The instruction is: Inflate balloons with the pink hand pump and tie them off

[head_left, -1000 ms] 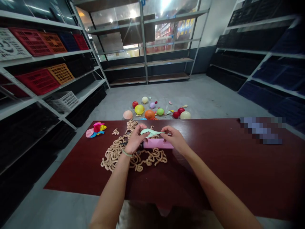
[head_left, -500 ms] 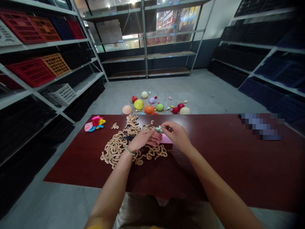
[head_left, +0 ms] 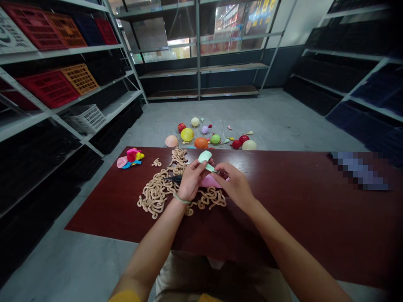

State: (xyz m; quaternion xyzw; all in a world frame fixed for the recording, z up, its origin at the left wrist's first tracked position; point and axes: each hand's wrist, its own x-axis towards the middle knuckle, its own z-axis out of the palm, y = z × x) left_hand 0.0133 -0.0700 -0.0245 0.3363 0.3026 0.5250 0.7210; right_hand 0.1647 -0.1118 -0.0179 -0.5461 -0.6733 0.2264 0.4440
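Observation:
My left hand (head_left: pixel 191 181) pinches a limp pale green balloon (head_left: pixel 205 157) and holds it up above the dark red table (head_left: pixel 283 201). My right hand (head_left: pixel 233 184) is closed on the balloon's neck just to the right. Under both hands lies a pink balloon pump (head_left: pixel 210 181), partly hidden. A heap of curly beige uninflated balloons (head_left: pixel 157 191) spreads on the table below and left of my left hand. A black tool (head_left: pixel 171 179) lies across the heap.
A small bunch of pink, yellow and blue balloons (head_left: pixel 130 157) lies at the table's far left corner. Several inflated balloons (head_left: pixel 201 140) sit on the floor beyond the table. Shelving with coloured crates (head_left: pixel 50 84) lines the left; dark shelves (head_left: pixel 362 84) line the right.
The green balloon was stretched flat between both hands over the pump, then my left hand lowered onto the pump; now it holds the balloon upright while the right grips its neck.

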